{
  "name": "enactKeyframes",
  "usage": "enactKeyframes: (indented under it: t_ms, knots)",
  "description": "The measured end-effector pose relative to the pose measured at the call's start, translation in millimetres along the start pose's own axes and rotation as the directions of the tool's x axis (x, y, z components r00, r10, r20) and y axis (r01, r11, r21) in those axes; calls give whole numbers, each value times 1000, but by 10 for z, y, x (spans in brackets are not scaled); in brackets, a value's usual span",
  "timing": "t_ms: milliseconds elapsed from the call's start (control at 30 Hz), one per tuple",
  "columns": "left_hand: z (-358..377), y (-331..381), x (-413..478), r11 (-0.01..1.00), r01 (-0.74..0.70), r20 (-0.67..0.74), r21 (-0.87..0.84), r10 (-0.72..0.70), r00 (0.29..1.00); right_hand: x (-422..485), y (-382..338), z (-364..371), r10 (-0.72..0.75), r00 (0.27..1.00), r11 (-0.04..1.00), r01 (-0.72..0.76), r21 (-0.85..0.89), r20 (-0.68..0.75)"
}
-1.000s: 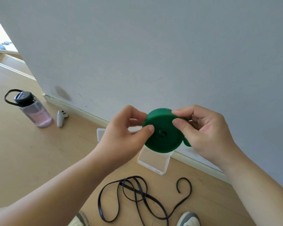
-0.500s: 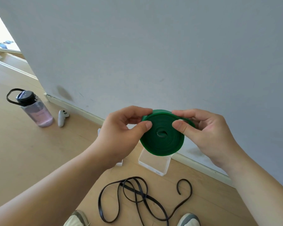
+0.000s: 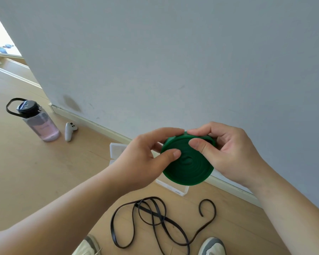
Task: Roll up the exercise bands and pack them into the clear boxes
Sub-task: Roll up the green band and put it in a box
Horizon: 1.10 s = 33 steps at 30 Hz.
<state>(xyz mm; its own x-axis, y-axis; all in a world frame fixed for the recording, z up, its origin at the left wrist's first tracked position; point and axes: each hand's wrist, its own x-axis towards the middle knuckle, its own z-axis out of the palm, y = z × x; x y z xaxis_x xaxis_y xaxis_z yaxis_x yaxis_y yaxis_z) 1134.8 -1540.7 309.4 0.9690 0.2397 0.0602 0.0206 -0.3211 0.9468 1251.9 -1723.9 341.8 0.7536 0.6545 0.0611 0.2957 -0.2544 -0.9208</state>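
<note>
The green exercise band is wound into a flat, tight coil and held in the air between both hands, in front of the wall and above the wooden floor. The left hand pinches the coil's left edge, thumb on the near face and the other fingers curled over the rim behind it. The right hand pinches the upper right rim the same way, thumb pressed flat on the spiral. This two-sided grip probably stops the springy rubber from unwinding and keeps the layers level. On the floor below the coil is a clear box, mostly hidden by it, which would make for a short drop; whether it is open I cannot tell. Another clear box shows partly behind the left hand. A black exercise band sprawls in loose loops nearer the person's shoes, not yet rolled and likely next. A water bottle and a white controller sit well off to the left.
</note>
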Motion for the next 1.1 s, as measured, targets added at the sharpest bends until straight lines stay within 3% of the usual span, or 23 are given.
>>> enactKeyframes:
  t_ms: [133,367,533,600,833,933,1100]
  knots:
    - [37,-19,16,998,-3,-75,-66,-2,997,14,24,11,20,995,993,-8,120,-95]
    - [155,-5,8,938,44,-113,-345,-88,990,12,22,-7,-48,985,988,72,138,-165]
    - [130,-32,46,989,45,-88,-141,-58,994,7,57,43,-82,987,995,74,-67,-139]
    - [95,-27,57,988,43,-65,-148,-53,996,0,68,62,-102,990,987,88,-134,-100]
    - [-40,-52,69,987,76,68,-142,-67,995,1,102,40,41,999,998,-41,45,0]
    - [-8,-88,54,989,84,22,-121,-82,996,17,134,55,95,994,992,-99,77,57]
    - [73,-97,37,991,93,-72,-99,-100,992,14,176,33,104,990,995,-103,-13,93]
